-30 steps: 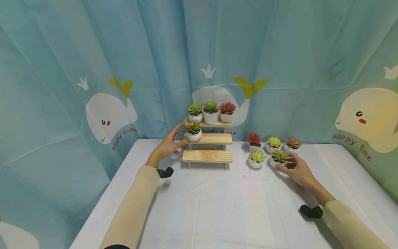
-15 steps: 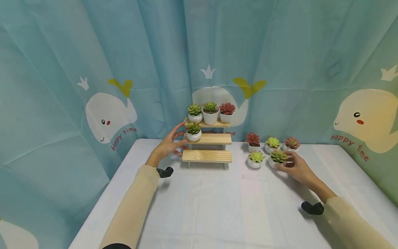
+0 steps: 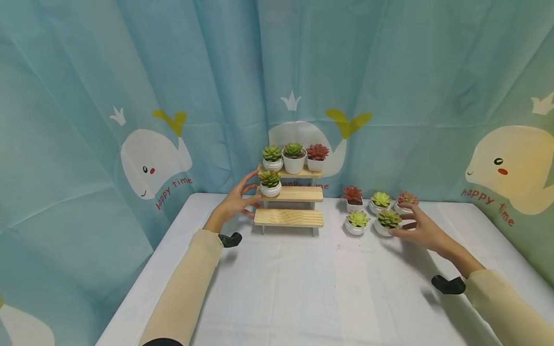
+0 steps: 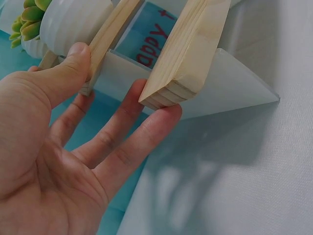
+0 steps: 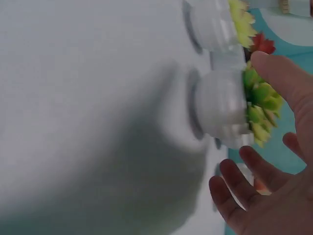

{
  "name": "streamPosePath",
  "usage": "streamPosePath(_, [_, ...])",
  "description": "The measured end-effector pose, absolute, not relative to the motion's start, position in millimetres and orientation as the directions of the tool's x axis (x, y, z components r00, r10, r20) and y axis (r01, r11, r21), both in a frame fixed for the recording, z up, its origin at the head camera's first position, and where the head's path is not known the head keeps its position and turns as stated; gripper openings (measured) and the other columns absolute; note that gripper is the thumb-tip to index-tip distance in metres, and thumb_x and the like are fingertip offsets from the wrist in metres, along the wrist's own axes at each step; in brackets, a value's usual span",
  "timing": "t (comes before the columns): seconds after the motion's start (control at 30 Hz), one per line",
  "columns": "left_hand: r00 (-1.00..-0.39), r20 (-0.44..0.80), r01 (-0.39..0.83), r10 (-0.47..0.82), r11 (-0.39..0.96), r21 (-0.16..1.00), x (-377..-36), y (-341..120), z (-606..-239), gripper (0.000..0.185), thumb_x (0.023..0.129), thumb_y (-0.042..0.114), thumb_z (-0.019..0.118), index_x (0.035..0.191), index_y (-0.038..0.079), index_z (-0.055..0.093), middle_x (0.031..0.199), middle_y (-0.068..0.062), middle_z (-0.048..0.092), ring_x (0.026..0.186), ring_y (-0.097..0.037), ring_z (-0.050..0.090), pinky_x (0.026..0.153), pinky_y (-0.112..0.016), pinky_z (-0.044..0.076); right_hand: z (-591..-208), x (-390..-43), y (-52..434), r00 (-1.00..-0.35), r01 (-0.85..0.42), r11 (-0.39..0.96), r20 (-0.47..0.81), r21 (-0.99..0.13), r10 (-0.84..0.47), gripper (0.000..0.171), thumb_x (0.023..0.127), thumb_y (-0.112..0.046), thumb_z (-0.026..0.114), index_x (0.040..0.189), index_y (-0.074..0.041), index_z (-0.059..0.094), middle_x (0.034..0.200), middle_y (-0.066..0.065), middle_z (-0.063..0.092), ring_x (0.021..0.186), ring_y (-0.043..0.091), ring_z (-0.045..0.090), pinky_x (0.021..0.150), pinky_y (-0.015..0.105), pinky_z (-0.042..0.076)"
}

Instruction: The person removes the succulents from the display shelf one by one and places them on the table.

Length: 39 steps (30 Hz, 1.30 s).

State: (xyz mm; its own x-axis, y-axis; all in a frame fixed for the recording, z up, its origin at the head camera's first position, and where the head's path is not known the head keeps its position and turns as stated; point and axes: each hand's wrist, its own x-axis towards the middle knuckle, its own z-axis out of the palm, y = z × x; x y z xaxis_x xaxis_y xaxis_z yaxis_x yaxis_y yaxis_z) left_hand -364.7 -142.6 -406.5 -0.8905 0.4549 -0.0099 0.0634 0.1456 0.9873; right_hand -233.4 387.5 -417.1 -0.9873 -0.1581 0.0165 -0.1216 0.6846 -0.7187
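Observation:
My left hand (image 3: 233,204) is at the left end of a three-tier wooden stand (image 3: 288,217), fingers spread. In the left wrist view, the thumb touches the middle board beside a white pot, and two fingertips touch the end of the lower board (image 4: 183,63). A green succulent in a round white pot (image 3: 270,184) sits on the middle tier's left end. My right hand (image 3: 421,233) is beside another potted green succulent (image 3: 388,222) on the table. Its thumb and fingers are parted around that pot (image 5: 220,105), with a gap to the fingers in the right wrist view.
On the top tier stand a green succulent (image 3: 272,157), a taller potted one (image 3: 295,158) and a red one (image 3: 318,156). Near my right hand are a red succulent (image 3: 353,198), two yellow-green ones (image 3: 357,222) and a pinkish one (image 3: 407,199). A blue curtain (image 3: 225,72) hangs behind.
My right hand's fingers have spread away from the green succulent's pot, and the hand and wrist have shifted slightly right. The pot stays about where it was. My left hand has not moved.

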Motion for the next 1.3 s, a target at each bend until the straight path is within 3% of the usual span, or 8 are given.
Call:
streamPosePath(0.03, [-0.89,-0.009,0.064,0.455,0.145,0.987,-365.3,-142.2,-407.3,0.08,0.102,0.018,0.068,0.162,0.047,0.022,0.166,-0.013,0.026,0.097,-0.037,0.071,0.071,-0.058,0.062,-414.5,-232.9,388.3,-0.986,-0.134,0.684,0.024,-0.717,-0.167,0.095,0.095,-0.03,0.077,0.16,0.002,0.015,0.149,0.04,0.035,0.125,0.057,0.05,0.092,0.063,0.053])
streamPosePath(0.1, [-0.888,-0.006,0.067,0.459,0.144,0.987,-366.1,-142.1,-408.2,0.08,0.102,0.018,0.067,0.162,0.047,0.022,0.166,-0.013,0.026,0.097,-0.036,0.072,0.071,-0.057,0.062,-408.9,-232.7,389.9,-0.98,-0.171,0.685,0.054,-0.708,-0.189,0.095,0.095,-0.028,0.078,0.161,0.001,0.016,0.152,0.037,0.034,0.127,0.055,0.049,0.093,0.049,0.057])
streamPosePath(0.27, [-0.888,-0.005,0.069,0.459,0.144,0.987,-366.0,-142.6,-407.9,0.08,0.103,0.017,0.066,0.162,0.047,0.021,0.166,-0.013,0.026,0.097,-0.035,0.072,0.07,-0.056,0.062,-393.5,-232.6,390.7,-0.968,-0.234,0.691,0.099,-0.684,-0.23,0.091,0.096,-0.026,0.077,0.16,0.002,0.019,0.155,0.034,0.032,0.131,0.053,0.046,0.096,0.051,0.054])
streamPosePath(0.33, [-0.887,-0.004,0.07,0.461,0.143,0.987,-365.4,-142.7,-407.8,0.08,0.103,0.016,0.066,0.162,0.046,0.021,0.166,-0.013,0.025,0.098,-0.037,0.072,0.071,-0.056,0.062,-387.7,-232.1,390.6,-0.969,-0.23,0.696,0.093,-0.681,-0.228,0.088,0.096,-0.026,0.076,0.159,0.001,0.02,0.152,0.035,0.035,0.129,0.055,0.046,0.095,0.063,0.05])
streamPosePath(0.57, [-0.887,-0.005,0.067,0.462,0.139,0.988,-362.1,-143.1,-405.3,0.08,0.104,0.015,0.065,0.162,0.048,0.021,0.167,-0.014,0.024,0.099,-0.037,0.071,0.074,-0.063,0.06,-371.6,-234.1,389.7,-0.974,-0.207,0.713,0.075,-0.669,-0.212,0.088,0.097,-0.027,0.075,0.161,-0.002,0.02,0.145,0.036,0.043,0.123,0.054,0.05,0.089,0.05,0.055])
streamPosePath(0.87, [-0.884,0.008,0.082,0.467,0.139,0.987,-363.4,-143.2,-406.8,0.08,0.104,0.015,0.065,0.163,0.045,0.02,0.167,-0.017,0.022,0.098,-0.039,0.071,0.074,-0.064,0.059,-357.9,-241.5,378.7,-0.969,-0.233,0.712,0.093,-0.663,-0.23,0.089,0.097,-0.028,0.075,0.162,-0.004,0.019,0.146,0.035,0.045,0.127,0.055,0.05,0.096,0.064,0.049])
streamPosePath(1.1, [-0.889,-0.001,0.072,0.459,0.142,0.987,-364.1,-143.8,-409.1,0.081,0.103,0.016,0.065,0.163,0.045,0.02,0.167,-0.015,0.023,0.099,-0.039,0.07,0.072,-0.058,0.061,-338.9,-250.9,362.7,-0.956,-0.283,0.706,0.133,-0.649,-0.261,0.087,0.097,-0.029,0.076,0.162,-0.007,0.023,0.146,0.033,0.044,0.122,0.05,0.055,0.094,0.064,0.051])
streamPosePath(1.3, [-0.886,0.002,0.074,0.463,0.136,0.988,-363.5,-143.0,-405.8,0.08,0.103,0.016,0.065,0.162,0.046,0.02,0.167,-0.015,0.023,0.1,-0.042,0.069,0.076,-0.065,0.059,-324.4,-259.3,345.1,-0.944,-0.325,0.71,0.163,-0.624,-0.288,0.084,0.096,-0.029,0.077,0.16,-0.008,0.027,0.146,0.029,0.047,0.124,0.047,0.055,0.096,0.06,0.051])
